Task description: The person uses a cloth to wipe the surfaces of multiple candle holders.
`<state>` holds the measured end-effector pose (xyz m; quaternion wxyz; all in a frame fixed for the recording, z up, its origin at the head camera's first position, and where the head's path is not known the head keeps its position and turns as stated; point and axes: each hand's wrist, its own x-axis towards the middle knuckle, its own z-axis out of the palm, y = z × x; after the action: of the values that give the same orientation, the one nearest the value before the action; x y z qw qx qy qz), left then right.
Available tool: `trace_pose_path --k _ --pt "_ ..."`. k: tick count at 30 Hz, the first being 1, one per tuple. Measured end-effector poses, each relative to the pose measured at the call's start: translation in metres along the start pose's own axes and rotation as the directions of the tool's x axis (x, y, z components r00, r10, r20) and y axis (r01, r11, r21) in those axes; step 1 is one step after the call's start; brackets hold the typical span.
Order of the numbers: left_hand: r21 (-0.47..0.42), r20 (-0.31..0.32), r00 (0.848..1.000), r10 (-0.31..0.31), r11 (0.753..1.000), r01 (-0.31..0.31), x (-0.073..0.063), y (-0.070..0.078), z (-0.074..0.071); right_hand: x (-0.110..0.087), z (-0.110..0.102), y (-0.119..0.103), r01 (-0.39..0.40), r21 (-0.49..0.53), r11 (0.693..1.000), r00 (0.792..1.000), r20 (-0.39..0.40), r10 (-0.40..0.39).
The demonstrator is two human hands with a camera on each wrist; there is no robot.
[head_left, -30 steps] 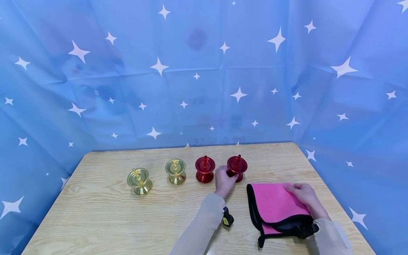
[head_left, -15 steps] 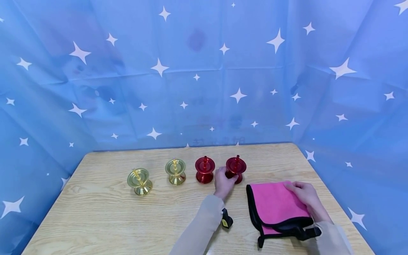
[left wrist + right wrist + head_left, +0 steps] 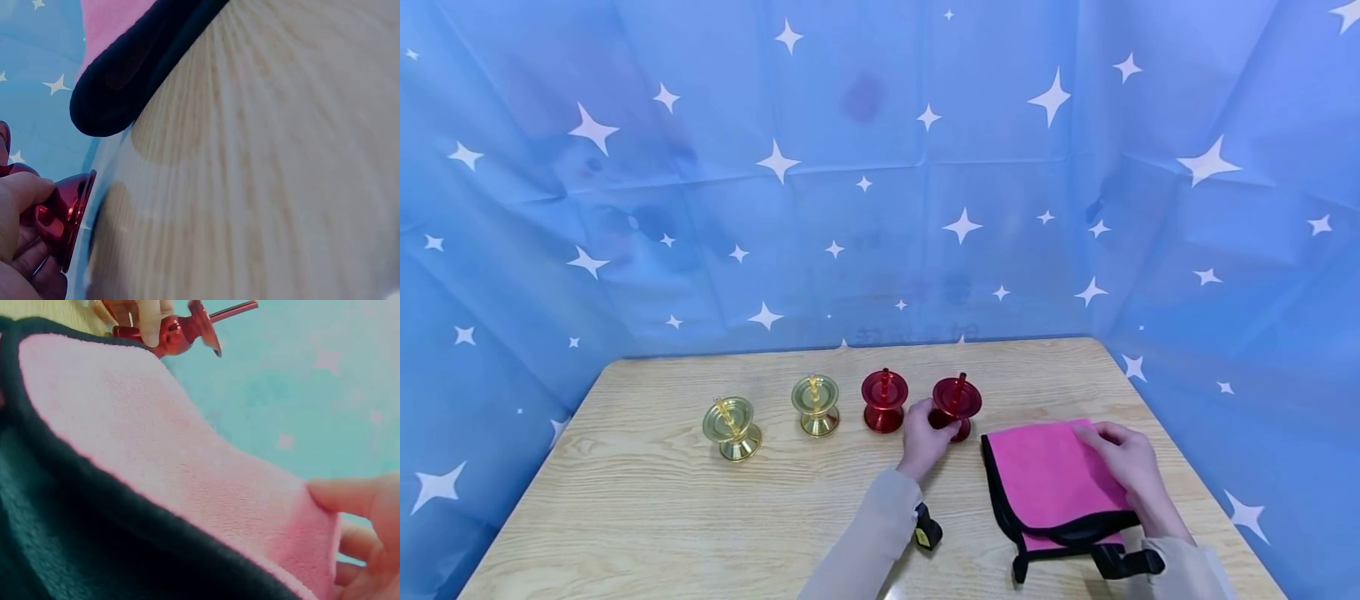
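In the head view my left hand grips the waist of the rightmost red candle holder, a shiny dish with a central spike on a flared foot. The left wrist view has that holder's red base beside my fingers. My right hand pinches the far right edge of a folded pink cloth with black trim. Seen from the right wrist, the thumb lies on the pink face, other fingers behind it. A second red candle holder stands just left of my left hand.
Two gold candle holders, one left and one nearer the middle, stand in the same row on the wooden table. A blue curtain with white stars hangs behind the table and at both sides.
My left hand and the red candle holder have shifted slightly toward me. My right hand and the far edge of the cloth have risen slightly in the view.
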<state>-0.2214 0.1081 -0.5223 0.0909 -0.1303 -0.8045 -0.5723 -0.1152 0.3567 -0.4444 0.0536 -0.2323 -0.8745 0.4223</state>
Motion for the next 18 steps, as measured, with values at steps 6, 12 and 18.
trace_pose_path --k 6,12,18 --pt "-0.050 -0.005 0.997 0.073 0.996 -0.073 -0.006 0.002 -0.009 -0.009 -0.001 -0.008 0.021 0.056 0.998 0.999 -0.045 -0.019" --pt "-0.096 0.034 0.997 0.072 0.993 -0.068 -0.012 0.006 -0.019 -0.022 -0.005 -0.023 0.092 0.091 0.992 0.994 -0.065 -0.086" --pt "-0.148 0.090 0.995 0.049 0.988 -0.035 -0.019 0.016 -0.029 -0.031 -0.006 -0.039 0.161 0.067 0.985 0.981 -0.115 -0.153"
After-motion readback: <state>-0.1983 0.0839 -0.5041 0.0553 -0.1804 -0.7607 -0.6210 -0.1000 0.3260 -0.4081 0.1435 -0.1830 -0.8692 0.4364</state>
